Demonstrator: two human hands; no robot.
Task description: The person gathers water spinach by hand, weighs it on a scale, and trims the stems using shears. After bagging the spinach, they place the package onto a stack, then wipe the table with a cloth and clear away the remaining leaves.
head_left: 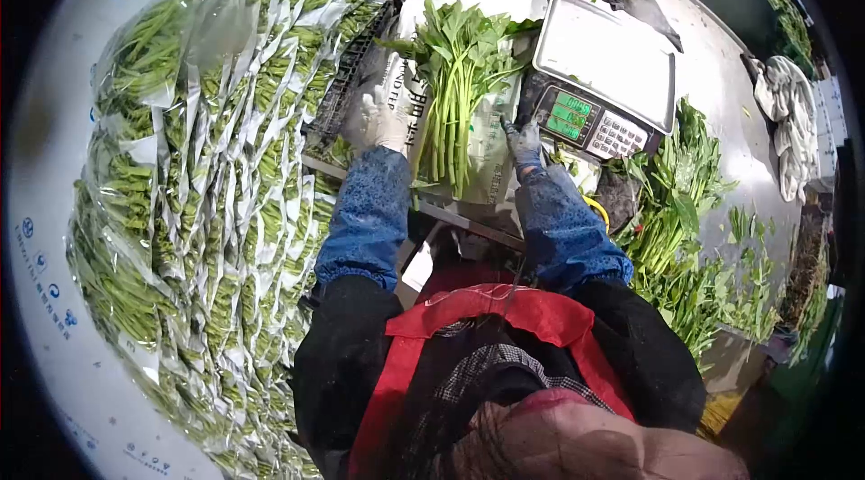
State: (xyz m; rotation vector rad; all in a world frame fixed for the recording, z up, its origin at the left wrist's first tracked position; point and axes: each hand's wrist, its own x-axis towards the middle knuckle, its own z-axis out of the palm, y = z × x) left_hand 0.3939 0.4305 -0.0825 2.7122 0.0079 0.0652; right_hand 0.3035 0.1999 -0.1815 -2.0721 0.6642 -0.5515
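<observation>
Your left hand (pixel 385 127), well left of scale (pixel 602 70): fingers loosely open, nothing visibly held | bunch (pixel 458 79), left of scale, on film (pixel 489 151) | your right hand (pixel 523 143), just beside scale: part-curled, hold unclear | risk: tugging film unevenly could splay bunch

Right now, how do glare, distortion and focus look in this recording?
Head view: strong fisheye curving, with black corners; head view: the scale pan looks nearly washed-out white, and plastic over the bagged greens glints; head view: the bunch looks reasonably sharp.
</observation>
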